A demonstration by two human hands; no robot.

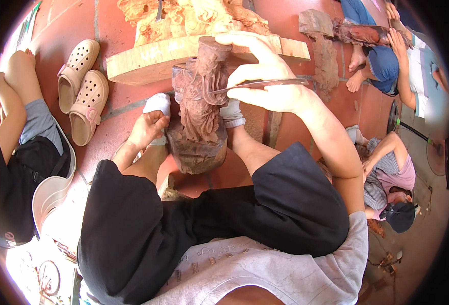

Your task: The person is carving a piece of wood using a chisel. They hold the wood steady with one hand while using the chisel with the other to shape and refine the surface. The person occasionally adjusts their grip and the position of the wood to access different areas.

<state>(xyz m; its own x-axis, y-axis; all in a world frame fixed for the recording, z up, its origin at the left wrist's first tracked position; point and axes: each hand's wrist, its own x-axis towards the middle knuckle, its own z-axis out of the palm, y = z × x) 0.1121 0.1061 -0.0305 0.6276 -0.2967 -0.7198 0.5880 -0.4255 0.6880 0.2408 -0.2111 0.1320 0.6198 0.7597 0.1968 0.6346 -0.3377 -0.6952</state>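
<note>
A dark reddish-brown carved wooden figure (pixel 199 99) stands upright between my feet on its rough block base (pixel 196 152). My right hand (pixel 270 81) grips a thin dark metal tool (pixel 257 83), long and narrow like a file, whose tip meets the figure's side. The fingers of that hand also reach over to the figure's round top. Left of the figure, my left hand (pixel 145 129) lies close to my socked foot, its fingers curled in with nothing seen in them.
Beyond the figure sits a pale carved wood piece (pixel 194 23) with a thick slab edge (pixel 148 63). Beige clogs (pixel 88 101) lie on the red tiles to the left. A person sits at far left; others at right, one by another dark carving (pixel 356 33). A fan (pixel 435 152) stands at far right.
</note>
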